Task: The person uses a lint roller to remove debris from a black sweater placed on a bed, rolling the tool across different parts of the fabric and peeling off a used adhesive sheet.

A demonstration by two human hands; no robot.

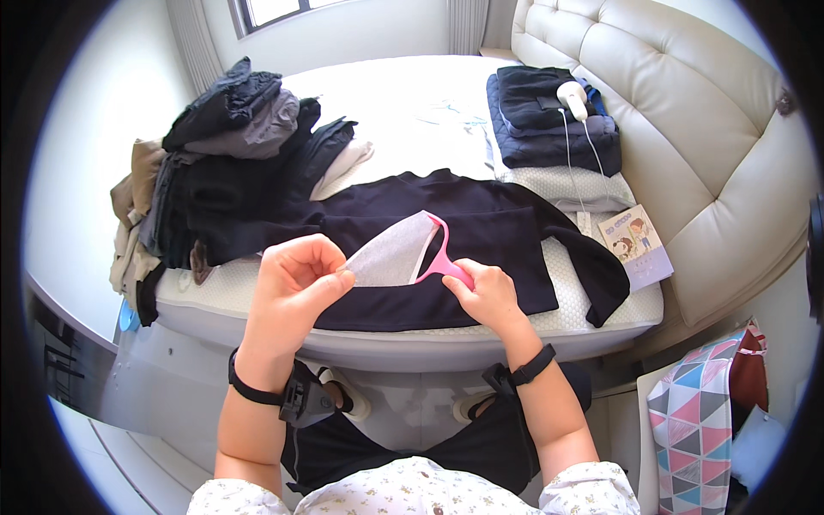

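Observation:
My right hand (486, 299) is closed around the handle of a pink lint roller (441, 263), held above the bed's near side. From its head a greyish-white adhesive sheet (390, 251) stretches out to the left, narrowing toward my left hand (300, 281). The thumb and forefinger of that hand pinch the sheet's tip. The sheet's free end is partly hidden by my fingers. Beneath both hands a black long-sleeved top (438, 202) lies spread on the bed, one sleeve reaching to the right edge.
A high heap of dark clothes (232, 172) stands at the left of the mattress (395, 86). Folded dark garments (558, 142) at the back right carry a white corded device (572, 100). Near the padded headboard (687, 112) lies a booklet (637, 245). A triangle-patterned bag (693, 412) sits at lower right.

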